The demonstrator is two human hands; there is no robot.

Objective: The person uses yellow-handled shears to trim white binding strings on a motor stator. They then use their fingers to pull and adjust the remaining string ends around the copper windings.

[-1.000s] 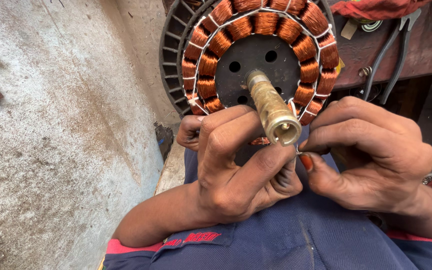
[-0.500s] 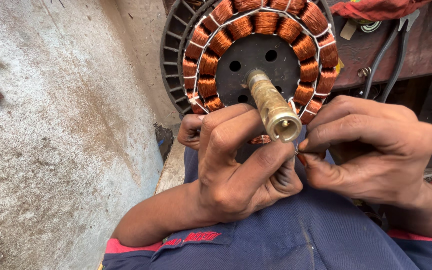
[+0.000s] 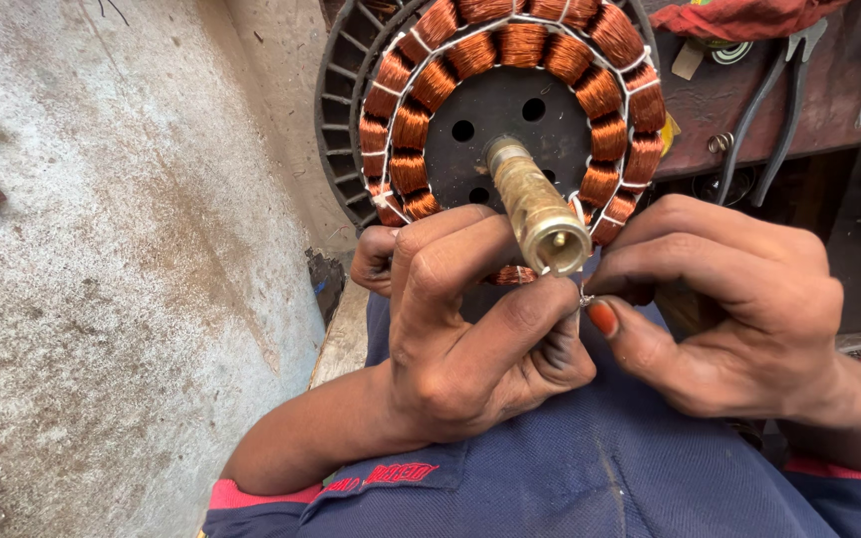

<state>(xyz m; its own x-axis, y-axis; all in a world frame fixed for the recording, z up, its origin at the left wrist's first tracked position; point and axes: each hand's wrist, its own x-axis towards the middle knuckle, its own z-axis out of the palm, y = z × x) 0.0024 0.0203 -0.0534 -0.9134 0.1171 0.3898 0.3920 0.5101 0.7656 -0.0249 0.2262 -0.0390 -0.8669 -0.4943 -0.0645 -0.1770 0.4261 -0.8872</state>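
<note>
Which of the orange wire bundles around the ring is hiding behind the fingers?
The copper coil at the very bottom of the ring, peeking out between the left hand and the brass shaft. The other coils show fully.

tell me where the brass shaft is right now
In the head view the brass shaft juts from the middle of the copper-wound stator, just above the left hand and right hand.

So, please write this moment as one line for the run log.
left hand: fingertips pinch fine wire end | right hand: fingertips at same wire end | stator: copper coils, brass shaft toward camera | pliers: on shelf
</note>
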